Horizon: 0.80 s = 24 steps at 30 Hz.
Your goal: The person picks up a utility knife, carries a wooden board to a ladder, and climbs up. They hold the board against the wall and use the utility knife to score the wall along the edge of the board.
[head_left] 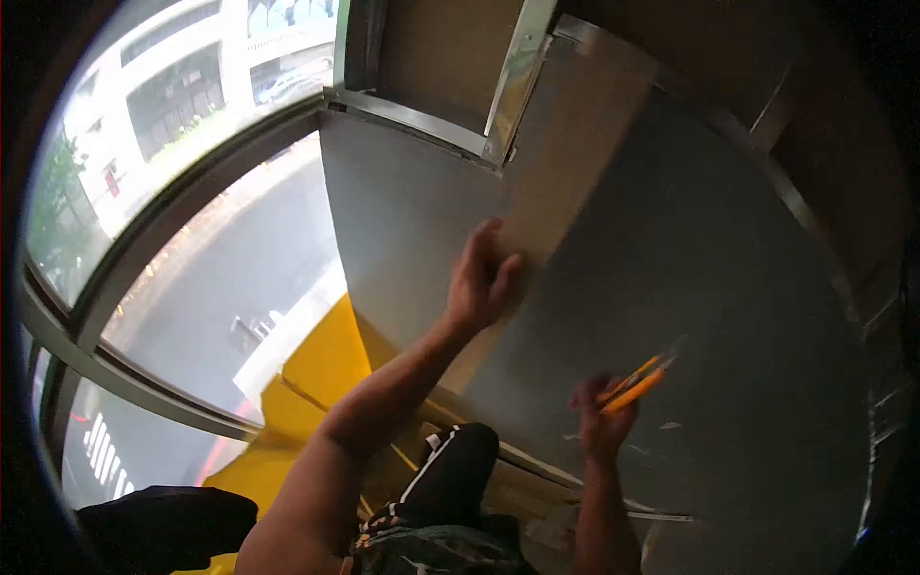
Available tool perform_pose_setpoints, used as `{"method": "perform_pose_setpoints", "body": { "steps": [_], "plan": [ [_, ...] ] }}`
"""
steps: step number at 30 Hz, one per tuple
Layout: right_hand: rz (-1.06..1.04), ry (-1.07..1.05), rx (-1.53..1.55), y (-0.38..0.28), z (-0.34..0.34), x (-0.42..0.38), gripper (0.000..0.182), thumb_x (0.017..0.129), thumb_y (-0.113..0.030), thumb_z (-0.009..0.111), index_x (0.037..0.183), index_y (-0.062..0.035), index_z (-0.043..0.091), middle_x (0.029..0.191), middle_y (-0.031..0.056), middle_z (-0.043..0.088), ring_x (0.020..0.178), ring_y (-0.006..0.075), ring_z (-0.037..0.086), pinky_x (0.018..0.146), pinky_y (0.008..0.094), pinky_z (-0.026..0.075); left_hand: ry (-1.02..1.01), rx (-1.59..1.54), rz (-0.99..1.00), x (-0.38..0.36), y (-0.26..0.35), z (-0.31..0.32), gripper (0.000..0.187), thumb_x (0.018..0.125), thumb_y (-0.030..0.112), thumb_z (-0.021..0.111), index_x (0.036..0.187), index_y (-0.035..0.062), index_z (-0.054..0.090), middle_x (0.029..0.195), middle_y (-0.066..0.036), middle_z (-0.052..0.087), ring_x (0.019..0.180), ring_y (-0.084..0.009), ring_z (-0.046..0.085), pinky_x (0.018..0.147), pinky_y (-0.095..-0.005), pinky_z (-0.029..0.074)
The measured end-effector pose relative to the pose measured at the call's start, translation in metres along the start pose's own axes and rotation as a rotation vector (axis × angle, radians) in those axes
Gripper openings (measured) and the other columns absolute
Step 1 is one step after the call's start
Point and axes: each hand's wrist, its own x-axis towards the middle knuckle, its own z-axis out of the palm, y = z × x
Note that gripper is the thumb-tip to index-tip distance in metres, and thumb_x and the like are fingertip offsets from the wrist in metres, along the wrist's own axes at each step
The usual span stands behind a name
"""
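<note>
My left hand (482, 278) lies flat against a grey wall board (709, 278), fingers pressed on its surface near a lighter vertical strip. My right hand (602, 414) is lower and to the right, closed around an orange utility knife (634, 381) whose tip points up and right, close to the board. The blade end is blurred. A few pale scraps or marks show on the board just right of the knife hand.
A metal frame channel (517, 72) runs along the board's top edge. A large window (192, 192) at the left looks down on a street and buildings. A yellow surface (326, 364) and my bent knee in black trousers (458, 470) are below.
</note>
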Motion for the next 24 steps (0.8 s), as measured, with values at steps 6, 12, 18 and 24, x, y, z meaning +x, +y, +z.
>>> {"method": "perform_pose_setpoints", "body": {
  "steps": [6,12,18,24],
  "plan": [
    [-0.539,-0.06,-0.429,-0.158,0.03,0.186,0.046,0.09,-0.022,0.078,0.125,-0.0047,0.054,0.086,0.0003,0.061,0.071,0.0049,0.055,0.066,0.0256,0.05,-0.061,0.128,0.152,0.007,0.012,0.03,0.052,0.099,0.025,0.064,0.143,0.0069,0.046,0.121,-0.021,0.055,0.108,-0.0324,0.062,0.085,-0.0443,0.056],
    [-0.664,-0.14,-0.712,-0.195,0.067,0.267,0.061,0.087,-0.037,0.082,0.131,-0.0045,0.054,0.089,0.0006,0.059,0.078,0.0081,0.057,0.07,0.0248,0.049,-0.05,0.082,0.162,0.022,0.01,0.029,0.054,0.097,0.028,0.068,0.144,0.0088,0.049,0.119,-0.02,0.055,0.105,-0.0314,0.063,0.082,-0.0417,0.057],
    [-0.908,0.022,-1.13,-0.186,0.077,0.29,0.069,0.08,-0.052,0.084,0.122,-0.0048,0.056,0.096,0.0072,0.058,0.089,0.0196,0.059,0.079,0.0336,0.05,0.052,0.133,0.248,0.027,-0.001,0.028,0.059,0.089,0.033,0.076,0.141,0.0145,0.055,0.114,-0.015,0.056,0.103,-0.0309,0.061,0.084,-0.0452,0.054],
    [-0.698,0.034,-1.169,-0.178,0.07,0.3,0.083,0.079,-0.059,0.081,0.13,-0.0005,0.051,0.113,0.0118,0.06,0.109,0.0231,0.059,0.097,0.042,0.048,0.249,0.374,0.266,0.022,-0.011,0.042,0.069,0.079,0.042,0.083,0.139,0.0185,0.057,0.115,-0.014,0.055,0.107,-0.0335,0.052,0.094,-0.0523,0.041]
  ]
}}
